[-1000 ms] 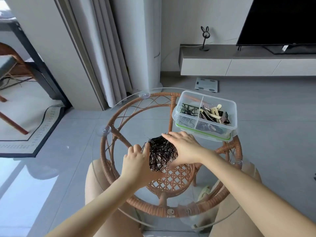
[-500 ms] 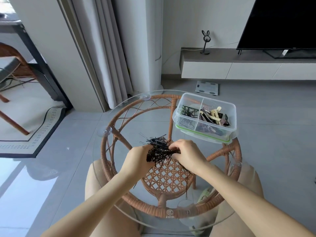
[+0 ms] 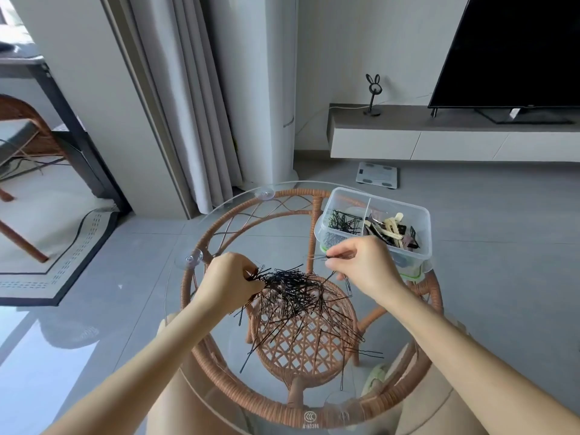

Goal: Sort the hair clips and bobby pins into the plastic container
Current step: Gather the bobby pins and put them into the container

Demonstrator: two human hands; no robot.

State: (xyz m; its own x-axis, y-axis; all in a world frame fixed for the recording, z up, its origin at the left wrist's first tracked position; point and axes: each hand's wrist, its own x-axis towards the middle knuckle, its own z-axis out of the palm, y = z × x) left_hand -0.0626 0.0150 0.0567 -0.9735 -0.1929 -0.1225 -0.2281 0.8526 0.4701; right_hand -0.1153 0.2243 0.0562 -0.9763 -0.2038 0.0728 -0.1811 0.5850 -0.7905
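Grey tiles run back to a low bench (image 3: pixel 439 146) under a dark TV (image 3: pixel 518 48), with a curtain (image 3: pixel 201 105) at left and a scale (image 3: pixel 378 175) on the floor; nearer me stands a round glass table (image 3: pixel 276 246) on a rattan frame (image 3: pixel 314 414); about the middle of the glass lies a loose black pile (image 3: pixel 298 296) of bobby pins, fanned out toward the near right; I see the left hand (image 3: pixel 229 281) at the pile's left edge, fingers curled in and gripping a tuft there; the right hand (image 3: pixel 364 265) is raised just right of the pile, thumb and forefinger pinching a few pins (image 3: pixel 317 257) that stick out leftward, its other fingers curled under; I cannot tell how many it holds; the container (image 3: pixel 423 221) sits at the table's far right edge, just behind the right hand, open on top and divided in two; its left compartment holds sorted pins (image 3: pixel 343 221), black and tangled; its right compartment holds clips (image 3: pixel 392 230), cream, black and pinkish, heaped together.
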